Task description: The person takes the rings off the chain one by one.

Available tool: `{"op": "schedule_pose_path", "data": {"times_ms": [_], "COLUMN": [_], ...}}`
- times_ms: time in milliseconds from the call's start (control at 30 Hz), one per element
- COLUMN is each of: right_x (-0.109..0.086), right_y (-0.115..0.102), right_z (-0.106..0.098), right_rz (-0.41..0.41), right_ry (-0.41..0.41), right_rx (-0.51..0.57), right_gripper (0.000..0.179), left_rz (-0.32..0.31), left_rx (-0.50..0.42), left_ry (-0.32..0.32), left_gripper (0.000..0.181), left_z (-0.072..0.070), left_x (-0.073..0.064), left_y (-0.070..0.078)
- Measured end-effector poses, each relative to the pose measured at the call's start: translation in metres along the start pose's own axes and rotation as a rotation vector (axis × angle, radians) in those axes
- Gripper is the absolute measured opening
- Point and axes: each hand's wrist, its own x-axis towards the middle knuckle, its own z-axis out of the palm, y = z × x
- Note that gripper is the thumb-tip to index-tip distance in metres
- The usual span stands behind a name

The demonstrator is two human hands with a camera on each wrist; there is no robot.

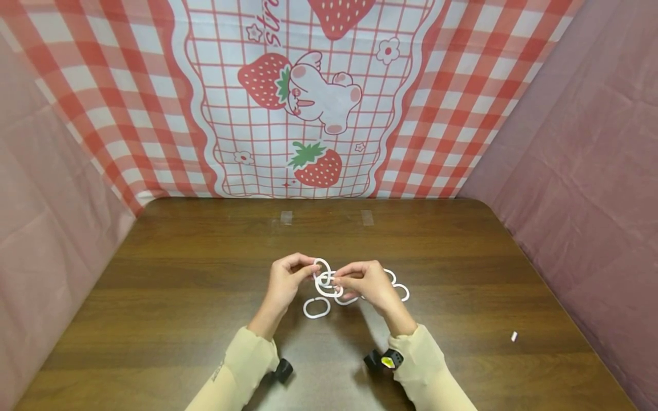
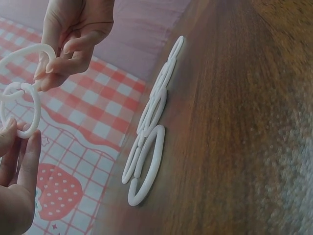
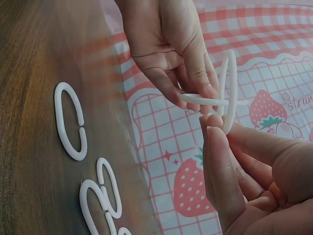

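Observation:
Two white plastic oval rings, each with a small split like a shower curtain ring, cross through one another between the hands. My left hand (image 1: 288, 278) pinches one ring (image 2: 37, 110) between thumb and fingertips. Opposite it, my right hand (image 1: 369, 283) grips the other ring (image 3: 232, 88) by its edge. Both rings are held up above the table. Below them a single ring (image 1: 305, 309) lies flat, its split showing in the right wrist view. More rings (image 1: 408, 293) lie on the table under and beyond the right hand, which partly hides them.
The brown wooden table (image 1: 180, 319) runs back to a strawberry-print cloth (image 1: 319, 125). Two bits of clear tape (image 1: 286, 217) stick near its far edge. A small white piece (image 1: 514, 337) lies at the right. Pink curtains (image 1: 581, 148) hang on both sides.

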Motion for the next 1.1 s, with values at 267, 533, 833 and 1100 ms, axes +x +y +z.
{"op": "schedule_pose_path", "data": {"times_ms": [267,533,833,1100], "right_x": [-0.0016,-0.0023,-0.0022,-0.0015], "right_y": [-0.0020,-0.0024,-0.0016,-0.0022], "right_z": [-0.0018,-0.0025,-0.0026,-0.0027], "right_rz": [0.004,0.004,-0.003,0.003], "right_ry": [-0.009,-0.011,0.032,0.094], "right_rx": [0.003,-0.001,-0.057,-0.140], "right_gripper": [0.023,0.023,0.021,0.015], "left_rz": [0.011,0.014,0.018,0.000], "left_rx": [0.019,0.055,0.064,0.033], "left_ry": [-0.007,0.001,0.014,0.024], "left_gripper": [0.013,0.013,0.016,0.017], "left_z": [0.0001,-0.0002,-0.0016,-0.0029], "left_x": [-0.0007,-0.0003,-0.0004,-0.0003], "left_y": [0.0001,-0.0013,-0.0009,0.0000]}}
